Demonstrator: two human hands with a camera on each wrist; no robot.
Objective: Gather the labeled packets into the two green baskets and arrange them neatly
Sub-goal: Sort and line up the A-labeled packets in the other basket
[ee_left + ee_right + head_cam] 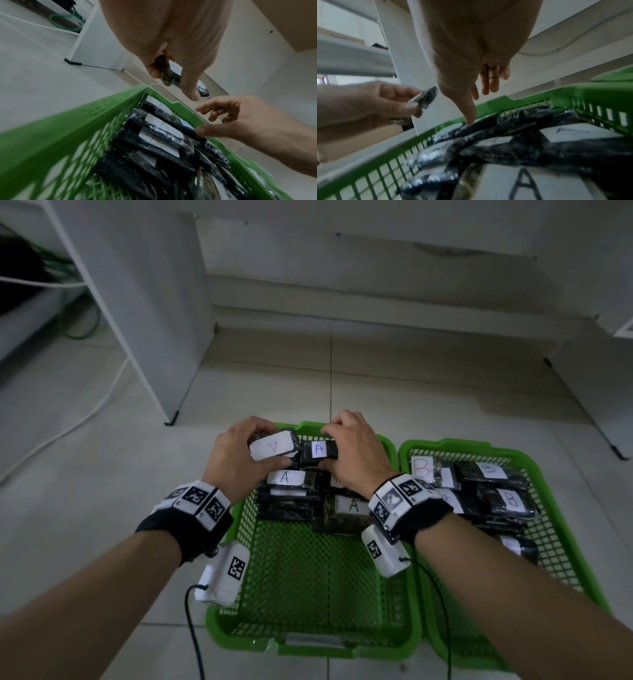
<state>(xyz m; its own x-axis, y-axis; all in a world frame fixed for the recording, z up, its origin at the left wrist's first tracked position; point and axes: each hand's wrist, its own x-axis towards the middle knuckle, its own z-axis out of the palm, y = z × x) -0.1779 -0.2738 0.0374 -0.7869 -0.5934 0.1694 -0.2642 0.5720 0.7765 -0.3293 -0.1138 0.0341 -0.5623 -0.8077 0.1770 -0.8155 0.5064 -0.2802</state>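
The left hand (236, 460) is grasping the raised A packet (274, 447) over the left basket (387, 441), far-left corner, probably for insertion. The right hand (356, 453), fingers released, is thumb-steadying the seated A packet (319, 449) at the far edge.

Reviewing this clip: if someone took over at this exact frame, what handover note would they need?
Left hand grips an A packet over the far end of the left basket.
Right hand: thumb rests on another A packet there; fingers straight, not closed on it.
The left basket holds A packets piled at its far end, mesh bare nearer. Right basket holds B packets.
Done: visible packets sorted by letter.
Left: probably set down the held packet, then straighten both piles.
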